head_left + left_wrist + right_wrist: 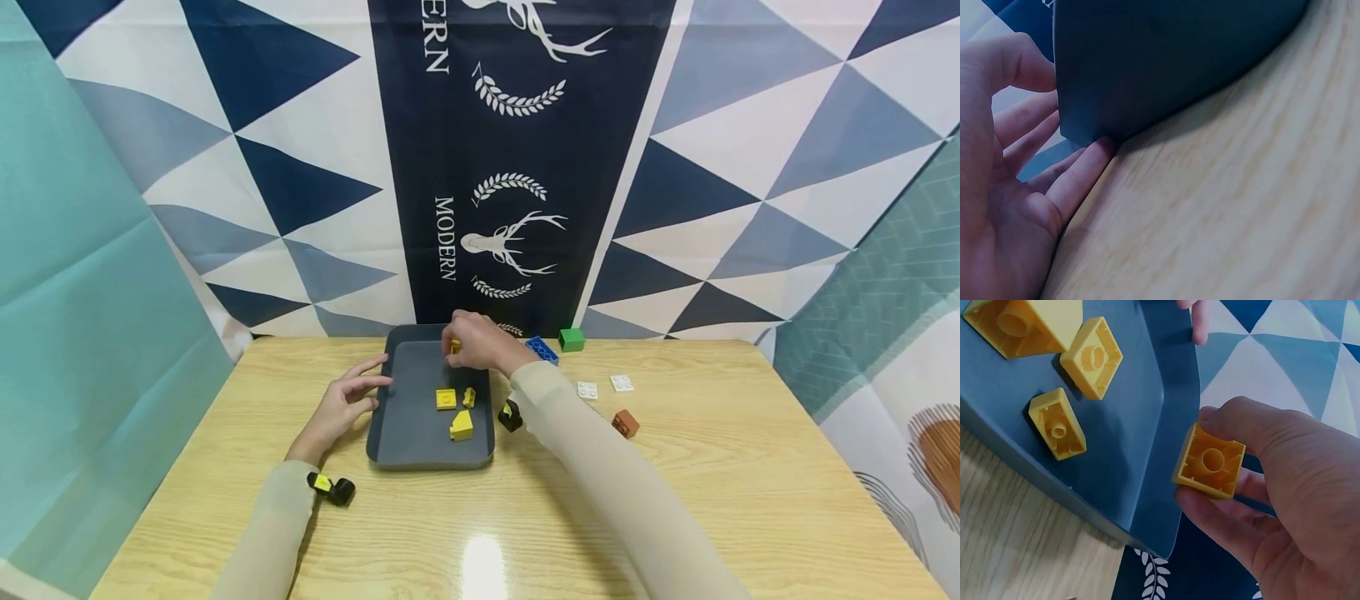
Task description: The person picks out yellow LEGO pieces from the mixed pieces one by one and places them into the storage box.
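Observation:
In the right wrist view my right hand (1297, 469) pinches a square yellow toy brick (1212, 460) between thumb and fingers, its hollow underside showing. That hand (480, 340) is above the far end of a grey tray (408, 408) in the head view. Inside the tray lie a flat yellow square brick (446, 399), a small yellow brick (469, 397) and a sloped yellow brick (461, 426). My left hand (343, 410) touches the tray's left rim with fairly straight fingers. Up close, the left hand (1016, 187) has fingertips against the tray's outer wall (1147, 69).
Right of the tray lie a blue brick (542, 350), a green brick (572, 339), two white bricks (587, 390) and a brown brick (626, 423) on the wooden table (720, 467). A patterned cloth (315, 167) hangs behind the table.

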`<state>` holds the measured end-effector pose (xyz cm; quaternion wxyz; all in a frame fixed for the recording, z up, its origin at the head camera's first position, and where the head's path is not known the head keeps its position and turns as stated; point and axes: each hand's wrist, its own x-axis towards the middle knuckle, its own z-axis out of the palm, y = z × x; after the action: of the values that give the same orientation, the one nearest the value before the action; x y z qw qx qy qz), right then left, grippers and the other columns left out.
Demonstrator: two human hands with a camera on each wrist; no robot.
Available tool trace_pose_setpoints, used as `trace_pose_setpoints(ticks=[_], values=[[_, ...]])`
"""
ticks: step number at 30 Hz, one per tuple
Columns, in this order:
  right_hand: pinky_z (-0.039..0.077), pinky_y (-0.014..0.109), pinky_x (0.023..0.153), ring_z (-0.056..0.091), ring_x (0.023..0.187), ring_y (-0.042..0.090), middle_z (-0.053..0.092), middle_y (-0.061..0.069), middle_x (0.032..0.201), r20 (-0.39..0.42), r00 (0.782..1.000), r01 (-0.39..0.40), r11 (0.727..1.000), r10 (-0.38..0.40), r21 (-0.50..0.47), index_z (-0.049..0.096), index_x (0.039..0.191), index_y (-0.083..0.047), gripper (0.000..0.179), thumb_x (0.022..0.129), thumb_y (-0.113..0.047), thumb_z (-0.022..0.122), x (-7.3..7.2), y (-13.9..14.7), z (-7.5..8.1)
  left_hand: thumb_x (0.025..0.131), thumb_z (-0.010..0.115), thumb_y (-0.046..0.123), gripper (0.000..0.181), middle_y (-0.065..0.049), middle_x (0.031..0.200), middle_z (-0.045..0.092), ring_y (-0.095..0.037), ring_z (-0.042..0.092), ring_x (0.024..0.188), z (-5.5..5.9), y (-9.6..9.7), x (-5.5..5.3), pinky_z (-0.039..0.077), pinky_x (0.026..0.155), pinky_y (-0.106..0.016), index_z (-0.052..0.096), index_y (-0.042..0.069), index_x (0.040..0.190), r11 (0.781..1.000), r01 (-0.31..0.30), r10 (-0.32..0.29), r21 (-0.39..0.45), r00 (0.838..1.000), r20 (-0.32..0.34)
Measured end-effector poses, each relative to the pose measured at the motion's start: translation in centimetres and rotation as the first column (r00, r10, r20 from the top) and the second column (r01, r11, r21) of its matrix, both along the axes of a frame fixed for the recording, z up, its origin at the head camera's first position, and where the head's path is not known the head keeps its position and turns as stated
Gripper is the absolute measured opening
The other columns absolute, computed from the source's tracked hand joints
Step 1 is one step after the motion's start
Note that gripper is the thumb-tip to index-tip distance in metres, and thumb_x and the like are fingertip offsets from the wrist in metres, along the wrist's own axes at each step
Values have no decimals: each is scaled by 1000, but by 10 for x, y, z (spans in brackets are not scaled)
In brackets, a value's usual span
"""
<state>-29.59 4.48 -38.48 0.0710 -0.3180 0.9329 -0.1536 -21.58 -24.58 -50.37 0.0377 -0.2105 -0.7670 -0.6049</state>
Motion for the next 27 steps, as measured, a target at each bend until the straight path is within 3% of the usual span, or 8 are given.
trace_pose_setpoints(ticks=[8,9,15,16,19,27], values=[[62,40,98,62,110,28,68,11,125,32,999,14,999,-15,38,84,113,-9,14,103,-18,82,-5,-4,0,95,59,-19,39,-36,175,41,-56,37,162,0,0,0,46,119,-5,71,-18,132,1000,-7,7,6,1000,5],[61,39,98,62,110,26,69,9,124,31,999,9,999,-10,41,85,113,-10,15,104,-22,83,-15,-2,-10,95,59,-19,40,-36,175,41,-57,37,162,0,0,0,45,119,-5,71,-18,133,1000,-7,7,4,1000,9],[61,39,103,62,113,26,70,10,128,82,996,11,996,-19,91,84,113,-10,15,105,-22,80,-20,-3,-16,96,58,-17,41,-32,177,41,-55,36,165,3,3,0,44,119,-3,71,-18,134,1000,4,-4,4,1000,31],[61,41,104,62,114,29,69,12,130,97,995,17,994,-28,104,84,114,-9,14,106,-18,79,-12,-5,-7,96,58,-17,41,-32,177,41,-55,36,165,3,3,0,44,119,-3,71,-18,134,1000,4,-4,5,999,32],[62,42,102,62,113,28,70,11,130,103,995,3,992,-16,124,85,113,-11,13,105,-20,80,-19,-8,-17,95,58,-17,41,-33,177,41,-55,36,165,2,2,0,44,119,-4,71,-18,134,1000,5,-5,3,1000,29],[61,39,98,61,112,22,70,0,124,124,991,-60,993,47,101,84,99,-26,8,97,-32,89,-79,-9,-89,95,58,-17,42,-32,177,41,-55,36,166,3,1,0,43,120,-4,71,-17,135,1000,6,-6,1,999,33]])
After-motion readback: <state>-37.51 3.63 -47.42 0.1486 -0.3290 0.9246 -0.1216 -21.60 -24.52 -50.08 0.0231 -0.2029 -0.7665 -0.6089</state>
